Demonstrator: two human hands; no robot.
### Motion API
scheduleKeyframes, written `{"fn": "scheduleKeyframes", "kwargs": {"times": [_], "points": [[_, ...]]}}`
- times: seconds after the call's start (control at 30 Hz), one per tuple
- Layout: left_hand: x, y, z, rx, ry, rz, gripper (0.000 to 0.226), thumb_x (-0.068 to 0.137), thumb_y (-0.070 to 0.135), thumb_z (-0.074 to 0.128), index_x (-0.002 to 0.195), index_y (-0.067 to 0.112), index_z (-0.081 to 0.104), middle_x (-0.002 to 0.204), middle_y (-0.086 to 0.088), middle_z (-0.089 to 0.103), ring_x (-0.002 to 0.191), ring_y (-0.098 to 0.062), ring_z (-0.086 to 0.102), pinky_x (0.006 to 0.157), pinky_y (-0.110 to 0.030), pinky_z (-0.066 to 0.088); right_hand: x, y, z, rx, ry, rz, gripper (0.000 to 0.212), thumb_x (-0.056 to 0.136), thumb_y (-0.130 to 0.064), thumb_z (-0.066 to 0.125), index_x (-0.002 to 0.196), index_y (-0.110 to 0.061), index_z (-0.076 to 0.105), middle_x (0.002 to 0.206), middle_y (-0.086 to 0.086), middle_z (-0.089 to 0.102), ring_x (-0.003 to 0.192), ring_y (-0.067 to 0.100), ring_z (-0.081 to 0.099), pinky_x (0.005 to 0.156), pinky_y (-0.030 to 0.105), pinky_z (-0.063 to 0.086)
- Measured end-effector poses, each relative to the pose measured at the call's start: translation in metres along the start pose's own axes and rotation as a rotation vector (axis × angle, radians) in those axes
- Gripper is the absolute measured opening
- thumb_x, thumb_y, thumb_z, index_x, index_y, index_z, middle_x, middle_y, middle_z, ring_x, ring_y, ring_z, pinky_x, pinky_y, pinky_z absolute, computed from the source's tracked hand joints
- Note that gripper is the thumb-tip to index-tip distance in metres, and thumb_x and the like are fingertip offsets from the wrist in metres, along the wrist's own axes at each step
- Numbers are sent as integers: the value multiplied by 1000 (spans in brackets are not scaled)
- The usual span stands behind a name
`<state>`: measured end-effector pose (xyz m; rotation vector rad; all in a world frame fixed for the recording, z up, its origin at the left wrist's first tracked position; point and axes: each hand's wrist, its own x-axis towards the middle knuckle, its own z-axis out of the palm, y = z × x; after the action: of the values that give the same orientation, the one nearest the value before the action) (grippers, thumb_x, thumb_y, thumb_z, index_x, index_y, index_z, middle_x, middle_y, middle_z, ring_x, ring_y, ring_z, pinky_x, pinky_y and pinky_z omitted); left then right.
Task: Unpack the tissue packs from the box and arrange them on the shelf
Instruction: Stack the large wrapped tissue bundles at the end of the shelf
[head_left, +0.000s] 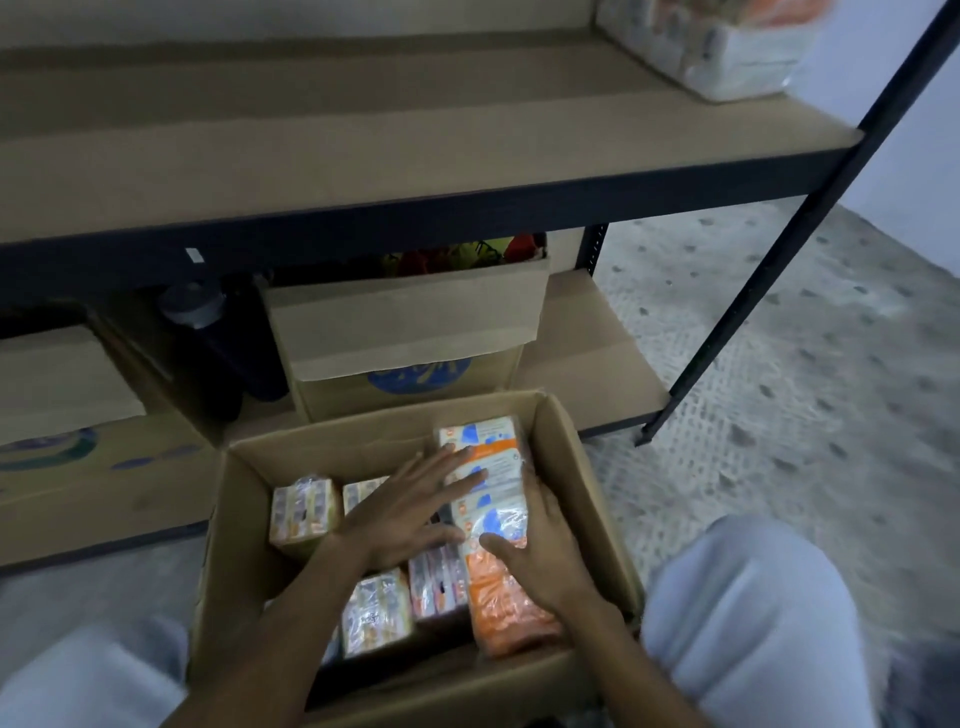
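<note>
Where the open box (244, 525) sits before the shelf (415, 150), tissue packs (304, 512) stand at its left; left hand (410, 512) lies flat, fingers straight, on the long pack (491, 465); right hand (545, 551) wraps its right edge, thumb across the face; judged light, soft, slippery film; take both long sides; box wall close at right; shelf board open left of a wrapped bundle (727, 52).

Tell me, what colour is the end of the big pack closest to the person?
Orange. The big pack is white with blue patches further up. The head view, the only one, shows it.
</note>
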<state>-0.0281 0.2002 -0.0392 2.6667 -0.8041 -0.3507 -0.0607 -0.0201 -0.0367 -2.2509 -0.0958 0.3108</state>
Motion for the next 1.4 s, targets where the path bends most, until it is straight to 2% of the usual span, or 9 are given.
{"fn": "scheduleKeyframes", "kwargs": {"times": [0.23, 0.33, 0.43, 0.6, 0.73, 0.87, 1.1, 1.27, 1.4], "points": [[0, 10, 19, -108, 155, -9, 63, 97, 50, 44, 151, 41, 12, 159, 19, -9, 147, -9, -14, 119, -37, 7, 4, 1, -11, 106, 26, 8, 81, 74, -45, 70, 145, -25, 36, 142, -4, 46, 129, 8, 43, 109, 21, 30], [-3, 9, 22, -96, 228, -8, 61, 96, 55, 42, 151, 38, 19, 160, 16, 1, 148, -13, -4, 120, -42, 12, 4, 0, -16, 145, -6, 7, 77, 78, -37, 75, 144, -27, 37, 140, -6, 48, 126, 8, 47, 110, 31, 37], [-11, 8, 18, -63, 313, -19, 61, 94, 62, 40, 149, 39, 26, 159, 14, 13, 148, -14, 6, 118, -45, 9, 7, -6, -23, 209, -101, 5, 76, 82, -28, 74, 146, -30, 35, 145, -11, 43, 126, 2, 47, 108, 29, 40], [-24, 5, -11, 40, 313, 37, 73, 87, 68, 47, 149, 38, 24, 159, 10, 15, 148, -16, 5, 119, -47, 7, 13, -24, -41, 263, -256, -34, 69, 80, -25, 77, 135, -44, 39, 131, -11, 57, 115, 0, 57, 100, 24, 46], [-41, 6, -47, 132, 285, 123, 83, 83, 71, 51, 151, 33, 22, 161, 6, 11, 149, -18, 3, 120, -46, 2, 18, -39, -53, 256, -340, -83, 74, 72, -39, 78, 137, -47, 43, 130, -14, 58, 117, 3, 57, 104, 35, 46], [-55, 11, -68, 241, 362, 160, 75, 87, 71, 40, 149, 28, 32, 157, -1, 27, 147, -18, 17, 120, -40, 6, 18, -63, -71, 245, -413, -152, 74, 77, -29, 79, 140, -40, 42, 131, -11, 60, 117, 7, 59, 103, 39, 47], [-66, 37, -92, 244, 764, 110, 57, 92, 64, 37, 128, 23, 55, 131, -4, 59, 123, -23, 52, 102, -43, 37, 8, -126, -107, 3, -414, -295, 75, 73, -55, 72, 139, -52, 35, 131, -17, 56, 114, 1, 57, 102, 31, 46], [-80, 60, -125, 235, 927, 66, 49, 96, 60, 32, 119, 23, 55, 117, -1, 65, 108, -21, 60, 92, -42, 39, -14, -186, -139, -275, -425, -419, 88, 57, -76, 69, 136, -56, 34, 131, -23, 49, 110, -2, 53, 98, 25, 45], [-92, 74, -153, 325, 1039, 76, 51, 95, 62, 34, 114, 21, 58, 111, -1, 67, 104, -19, 60, 89, -42, 38, -29, -218, -159, -388, -444, -509, 99, 50, -82, 67, 138, -59, 28, 145, -27, 33, 125, -3, 40, 108, 26, 35]]}}
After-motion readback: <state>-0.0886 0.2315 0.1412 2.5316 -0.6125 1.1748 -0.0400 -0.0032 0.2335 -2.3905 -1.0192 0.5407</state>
